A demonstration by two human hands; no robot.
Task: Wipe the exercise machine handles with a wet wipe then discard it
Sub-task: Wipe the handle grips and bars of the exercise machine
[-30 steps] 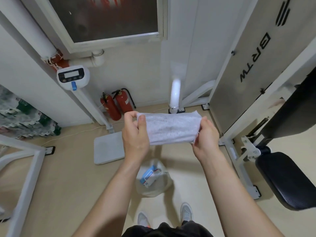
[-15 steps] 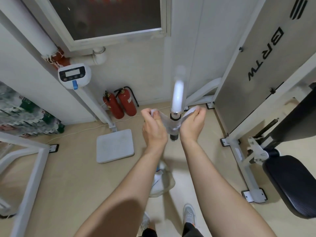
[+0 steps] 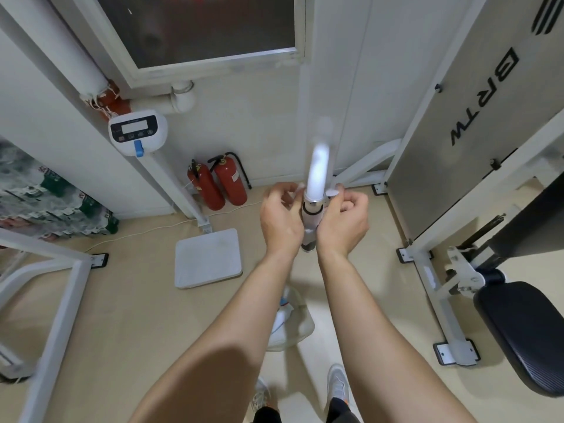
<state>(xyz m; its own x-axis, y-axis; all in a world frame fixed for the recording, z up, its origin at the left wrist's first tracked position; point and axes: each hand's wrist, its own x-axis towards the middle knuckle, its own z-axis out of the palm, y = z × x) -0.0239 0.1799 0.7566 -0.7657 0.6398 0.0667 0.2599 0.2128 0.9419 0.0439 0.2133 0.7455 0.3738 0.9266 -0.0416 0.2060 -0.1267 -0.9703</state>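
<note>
A white machine bar (image 3: pixel 318 166) points toward me and ends in a dark handle grip (image 3: pixel 310 222). The white wet wipe (image 3: pixel 331 191) is wrapped around that grip, mostly hidden between my palms. My left hand (image 3: pixel 279 215) closes on the wipe from the left side of the handle. My right hand (image 3: pixel 343 219) closes on it from the right. Only small corners of the wipe show above my fingers.
A clear plastic bag (image 3: pixel 290 326) with rubbish lies on the floor below my arms. A white scale platform (image 3: pixel 207 259) and two red fire extinguishers (image 3: pixel 218 186) stand left. The white machine frame (image 3: pixel 427 270) and black seat pad (image 3: pixel 525 337) fill the right.
A second ago I held the wipe stretched flat between both hands. Since then both hands have come together and wrapped it around the handle, and my view has shifted closer.
</note>
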